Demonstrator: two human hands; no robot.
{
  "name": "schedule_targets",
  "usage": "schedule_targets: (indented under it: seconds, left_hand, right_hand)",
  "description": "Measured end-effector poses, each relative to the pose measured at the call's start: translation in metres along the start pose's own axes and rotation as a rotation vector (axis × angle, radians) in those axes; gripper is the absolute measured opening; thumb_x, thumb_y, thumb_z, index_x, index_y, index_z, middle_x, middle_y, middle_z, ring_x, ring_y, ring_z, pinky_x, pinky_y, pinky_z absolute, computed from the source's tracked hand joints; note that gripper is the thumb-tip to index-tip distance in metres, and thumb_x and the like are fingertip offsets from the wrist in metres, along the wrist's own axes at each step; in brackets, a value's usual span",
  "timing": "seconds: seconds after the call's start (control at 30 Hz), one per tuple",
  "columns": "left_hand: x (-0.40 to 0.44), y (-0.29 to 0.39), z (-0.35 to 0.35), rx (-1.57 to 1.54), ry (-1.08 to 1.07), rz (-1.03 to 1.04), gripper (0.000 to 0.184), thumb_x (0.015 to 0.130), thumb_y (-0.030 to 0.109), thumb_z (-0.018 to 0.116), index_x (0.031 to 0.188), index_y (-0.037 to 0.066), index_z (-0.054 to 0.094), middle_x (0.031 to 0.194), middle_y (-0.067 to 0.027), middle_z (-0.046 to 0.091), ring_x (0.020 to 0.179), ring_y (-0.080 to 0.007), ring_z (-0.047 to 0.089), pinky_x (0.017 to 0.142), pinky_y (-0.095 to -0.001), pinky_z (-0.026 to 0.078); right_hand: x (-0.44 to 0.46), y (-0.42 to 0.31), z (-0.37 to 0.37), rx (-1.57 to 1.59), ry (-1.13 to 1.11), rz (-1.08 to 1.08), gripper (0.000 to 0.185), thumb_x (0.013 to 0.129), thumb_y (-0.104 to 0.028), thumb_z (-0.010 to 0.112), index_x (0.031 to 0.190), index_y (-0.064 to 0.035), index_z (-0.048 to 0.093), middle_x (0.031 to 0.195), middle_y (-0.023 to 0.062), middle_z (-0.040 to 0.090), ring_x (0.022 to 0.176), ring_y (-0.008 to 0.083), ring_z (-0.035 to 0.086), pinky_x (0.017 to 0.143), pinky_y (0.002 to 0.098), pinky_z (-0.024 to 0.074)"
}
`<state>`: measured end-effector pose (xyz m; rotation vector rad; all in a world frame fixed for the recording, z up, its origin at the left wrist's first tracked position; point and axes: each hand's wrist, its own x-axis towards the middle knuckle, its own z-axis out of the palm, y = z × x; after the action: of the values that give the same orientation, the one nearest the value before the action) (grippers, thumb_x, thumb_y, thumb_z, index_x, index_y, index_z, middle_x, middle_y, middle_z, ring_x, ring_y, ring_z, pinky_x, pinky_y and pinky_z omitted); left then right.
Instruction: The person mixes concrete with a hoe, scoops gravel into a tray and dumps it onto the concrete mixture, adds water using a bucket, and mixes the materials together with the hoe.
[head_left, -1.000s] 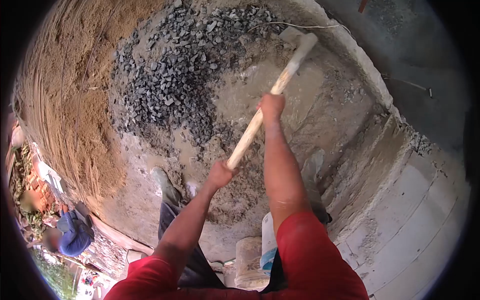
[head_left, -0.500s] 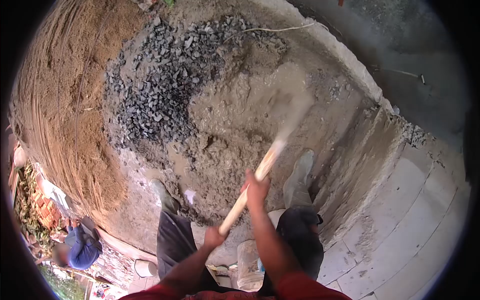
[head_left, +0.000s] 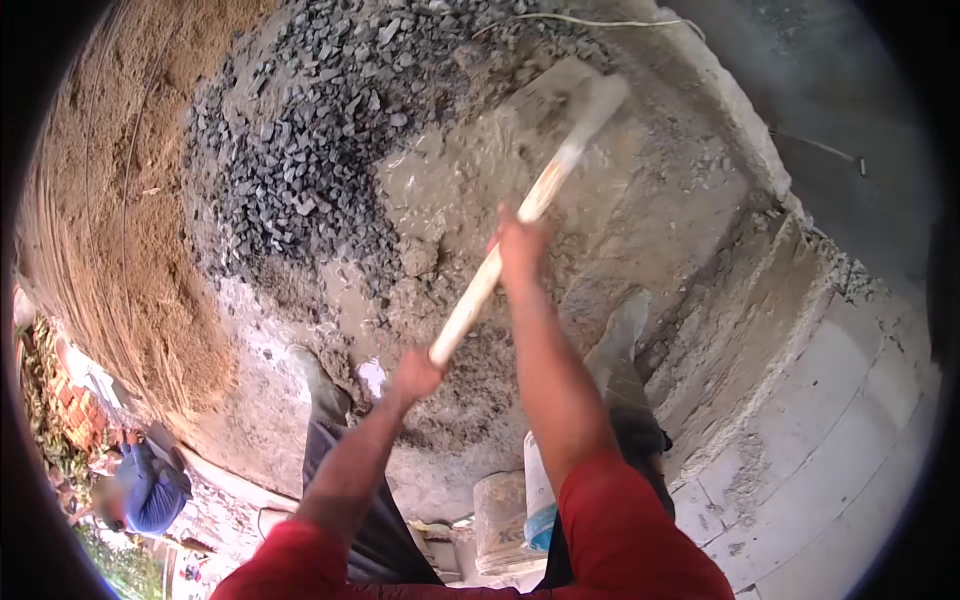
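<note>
A long wooden handle (head_left: pixel 480 295) runs diagonally up and right from my hands to a mud-coated tool head (head_left: pixel 605 92), blurred, over the wet grey mix (head_left: pixel 470 180). My left hand (head_left: pixel 416 375) is wrapped round the handle's lower end. Farther up the shaft, my right hand (head_left: pixel 521 243) grips it too. Dark gravel (head_left: pixel 300 170) lies heaped left of the mix. Both boots stand in the wet mix's near edge, one on each side of the handle.
Brown sand (head_left: pixel 130 230) spreads along the left. A concrete ledge (head_left: pixel 740 120) curves at the upper right, with pale slabs (head_left: pixel 810 430) below. Buckets (head_left: pixel 500 520) stand between my legs. Another person in blue (head_left: pixel 155 490) crouches at the lower left.
Since half a second ago, both hands and the tool have moved forward, away from my body. Before that, the tool was drawn back toward me from a similar far position.
</note>
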<state>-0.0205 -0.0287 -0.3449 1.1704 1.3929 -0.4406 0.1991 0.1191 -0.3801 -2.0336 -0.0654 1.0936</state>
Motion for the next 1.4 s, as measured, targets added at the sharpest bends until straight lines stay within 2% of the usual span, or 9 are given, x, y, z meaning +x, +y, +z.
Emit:
schedule_targets:
  seconds: [0.13,0.37,0.5,0.6,0.7,0.93,1.07,1.33,1.4]
  left_hand:
    - [-0.075,-0.04,0.037,-0.105,0.069,0.041,0.035,0.08,0.034,0.073,0.104,0.008,0.073,0.089,-0.0237,0.071,0.085,-0.0397,0.07,0.079,-0.0473,0.056]
    - [0.152,0.025,-0.14,0.394,0.077,0.308,0.031,0.08,0.03,0.074,0.108,0.015,0.074,0.089,-0.0124,0.075,0.078,-0.0245,0.073,0.076,-0.0384,0.06]
    - [0.158,0.022,-0.181,0.409,0.191,0.216,0.036,0.085,0.036,0.073,0.114,0.016,0.071,0.085,-0.0116,0.073,0.075,-0.0236,0.072,0.072,-0.0387,0.06]
    - [0.102,-0.022,-0.127,0.332,0.109,0.193,0.039,0.087,0.038,0.072,0.117,0.014,0.068,0.083,-0.0126,0.073,0.073,-0.0227,0.071,0.068,-0.0389,0.061]
    - [0.047,-0.04,-0.026,0.055,0.148,0.145,0.037,0.083,0.031,0.071,0.106,0.002,0.07,0.089,-0.0256,0.07,0.083,-0.0423,0.07,0.076,-0.0474,0.057]
    - [-0.17,-0.071,0.1,-0.089,0.057,-0.044,0.043,0.078,0.04,0.076,0.091,0.0,0.07,0.084,-0.0286,0.068,0.081,-0.0448,0.068,0.072,-0.05,0.055]
    - [-0.227,-0.059,0.13,-0.228,0.149,-0.117,0.04,0.075,0.038,0.08,0.092,0.002,0.073,0.081,-0.0251,0.069,0.079,-0.0399,0.071,0.071,-0.0492,0.055]
    - [0.113,0.034,-0.098,-0.258,0.094,0.221,0.032,0.077,0.028,0.075,0.098,0.004,0.073,0.083,-0.0192,0.073,0.076,-0.0276,0.073,0.073,-0.0389,0.057]
    - [0.141,0.033,-0.126,-0.167,0.224,0.337,0.033,0.077,0.028,0.075,0.095,0.001,0.071,0.079,-0.0188,0.072,0.074,-0.024,0.072,0.07,-0.0387,0.056]
  right_hand:
    - [-0.079,0.026,-0.029,0.189,-0.017,0.192,0.04,0.09,-0.009,0.067,0.12,0.0037,0.044,0.067,0.0042,0.05,0.041,0.0154,0.05,0.036,0.0314,0.043]
    - [0.008,-0.087,0.032,0.551,0.275,-0.062,0.032,0.093,-0.006,0.061,0.114,0.0115,0.044,0.075,0.0074,0.052,0.054,0.0142,0.051,0.048,0.0292,0.0521]
    - [0.077,-0.062,0.089,0.47,0.19,0.031,0.027,0.093,-0.003,0.057,0.112,0.0118,0.047,0.078,0.0093,0.054,0.056,0.0152,0.053,0.05,0.0289,0.054]
    - [0.045,-0.029,0.068,0.391,0.131,0.158,0.019,0.092,-0.004,0.058,0.102,0.0091,0.048,0.072,0.007,0.05,0.05,0.0162,0.052,0.047,0.0306,0.0513]
    - [0.027,-0.002,0.039,0.086,0.018,0.022,0.011,0.084,-0.001,0.06,0.086,0.0063,0.051,0.059,0.0098,0.052,0.042,0.0214,0.053,0.04,0.0367,0.0472]
    - [-0.12,0.094,-0.064,-0.112,-0.113,0.276,0.023,0.085,-0.009,0.069,0.094,0.0031,0.051,0.058,0.0077,0.053,0.039,0.0207,0.055,0.035,0.0356,0.0425]
    - [-0.187,0.02,-0.078,-0.038,-0.123,0.285,0.04,0.086,-0.012,0.071,0.114,0.0044,0.047,0.066,0.0065,0.056,0.04,0.0162,0.052,0.037,0.0307,0.0429]
    - [-0.055,-0.149,0.066,0.134,-0.038,-0.351,0.056,0.096,-0.016,0.064,0.136,0.0061,0.032,0.083,0.0118,0.059,0.058,0.016,0.059,0.044,0.0276,0.0483]
    - [0.021,-0.121,0.12,-0.083,-0.005,-0.432,0.051,0.091,-0.014,0.065,0.131,0.0064,0.04,0.091,0.0211,0.063,0.075,0.029,0.065,0.062,0.0387,0.053]
